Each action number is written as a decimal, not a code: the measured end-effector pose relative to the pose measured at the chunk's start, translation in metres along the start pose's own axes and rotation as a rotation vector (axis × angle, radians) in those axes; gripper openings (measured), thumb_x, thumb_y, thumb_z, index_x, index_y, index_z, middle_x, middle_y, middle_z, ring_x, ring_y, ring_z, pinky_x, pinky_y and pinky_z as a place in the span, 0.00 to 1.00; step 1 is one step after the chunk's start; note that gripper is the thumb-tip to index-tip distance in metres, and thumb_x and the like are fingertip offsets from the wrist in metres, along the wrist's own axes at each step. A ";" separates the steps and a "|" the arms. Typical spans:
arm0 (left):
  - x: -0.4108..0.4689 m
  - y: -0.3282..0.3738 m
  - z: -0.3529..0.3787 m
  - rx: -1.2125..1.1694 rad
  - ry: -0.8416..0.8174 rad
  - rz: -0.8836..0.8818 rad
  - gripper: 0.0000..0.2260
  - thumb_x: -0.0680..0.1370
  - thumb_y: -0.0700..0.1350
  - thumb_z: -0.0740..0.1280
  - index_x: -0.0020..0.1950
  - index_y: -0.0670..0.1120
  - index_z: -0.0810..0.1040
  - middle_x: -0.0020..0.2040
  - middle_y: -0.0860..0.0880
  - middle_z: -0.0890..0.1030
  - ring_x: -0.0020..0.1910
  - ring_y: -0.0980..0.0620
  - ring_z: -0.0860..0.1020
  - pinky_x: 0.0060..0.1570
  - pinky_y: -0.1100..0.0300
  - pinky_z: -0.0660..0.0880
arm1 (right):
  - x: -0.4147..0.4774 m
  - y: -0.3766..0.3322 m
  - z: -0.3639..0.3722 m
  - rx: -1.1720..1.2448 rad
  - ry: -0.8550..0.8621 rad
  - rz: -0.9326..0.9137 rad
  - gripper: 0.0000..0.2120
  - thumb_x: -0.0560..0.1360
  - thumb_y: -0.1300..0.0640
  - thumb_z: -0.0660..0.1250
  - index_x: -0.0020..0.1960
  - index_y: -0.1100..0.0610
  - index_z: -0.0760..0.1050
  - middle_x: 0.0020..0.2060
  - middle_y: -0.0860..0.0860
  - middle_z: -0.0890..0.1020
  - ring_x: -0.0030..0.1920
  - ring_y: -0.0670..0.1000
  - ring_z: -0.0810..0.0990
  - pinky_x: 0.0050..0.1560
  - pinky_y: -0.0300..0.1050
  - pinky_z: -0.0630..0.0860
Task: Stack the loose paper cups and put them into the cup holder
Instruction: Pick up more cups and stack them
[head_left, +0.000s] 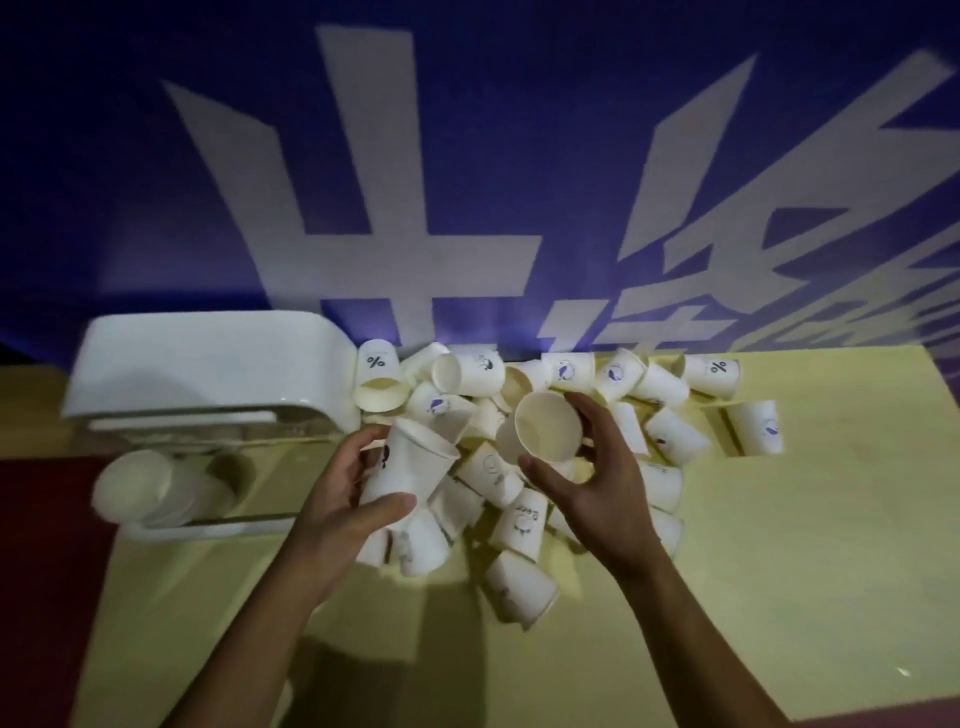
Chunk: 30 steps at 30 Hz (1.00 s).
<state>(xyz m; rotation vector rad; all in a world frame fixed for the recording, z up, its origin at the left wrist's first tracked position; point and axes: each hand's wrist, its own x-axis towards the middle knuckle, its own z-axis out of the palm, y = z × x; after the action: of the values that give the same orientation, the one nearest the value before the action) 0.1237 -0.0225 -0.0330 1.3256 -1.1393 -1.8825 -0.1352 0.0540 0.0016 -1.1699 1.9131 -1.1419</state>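
Observation:
Several loose white paper cups lie in a heap on the pale yellow table. My left hand grips one white cup round its side, its mouth tilted up and to the right. My right hand holds another cup by the rim and side, its open mouth facing me. The two held cups are apart, a short gap between them. The white cup holder stands at the left, with a row of stacked cups lying in its lower tray.
A blue banner with large white characters hangs behind the table. A dark red floor strip runs along the table's left edge. Bare tabletop lies to the right and in front of the heap.

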 end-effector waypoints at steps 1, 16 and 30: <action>-0.010 -0.001 -0.016 -0.007 -0.001 0.005 0.36 0.61 0.47 0.79 0.68 0.62 0.76 0.64 0.45 0.82 0.63 0.42 0.81 0.57 0.45 0.79 | -0.007 -0.008 0.017 0.012 -0.027 0.003 0.32 0.70 0.48 0.81 0.69 0.42 0.70 0.62 0.35 0.77 0.61 0.39 0.76 0.54 0.33 0.76; -0.087 -0.028 -0.195 0.112 0.038 0.018 0.33 0.66 0.44 0.78 0.67 0.62 0.72 0.61 0.51 0.81 0.57 0.50 0.82 0.50 0.55 0.81 | -0.062 -0.054 0.212 -0.053 -0.147 0.009 0.33 0.67 0.45 0.82 0.67 0.45 0.72 0.61 0.39 0.79 0.61 0.41 0.77 0.57 0.42 0.78; -0.088 -0.048 -0.217 0.375 0.165 0.068 0.40 0.67 0.41 0.83 0.71 0.64 0.66 0.65 0.60 0.78 0.61 0.52 0.79 0.64 0.47 0.76 | -0.026 -0.026 0.292 -0.547 -0.330 -0.002 0.36 0.68 0.40 0.78 0.72 0.46 0.69 0.64 0.48 0.79 0.58 0.55 0.81 0.50 0.49 0.78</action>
<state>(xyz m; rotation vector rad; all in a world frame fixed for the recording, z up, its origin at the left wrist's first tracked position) 0.3588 0.0036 -0.0666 1.5852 -1.4784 -1.5267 0.1267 -0.0319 -0.1009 -1.5303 2.0079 -0.3842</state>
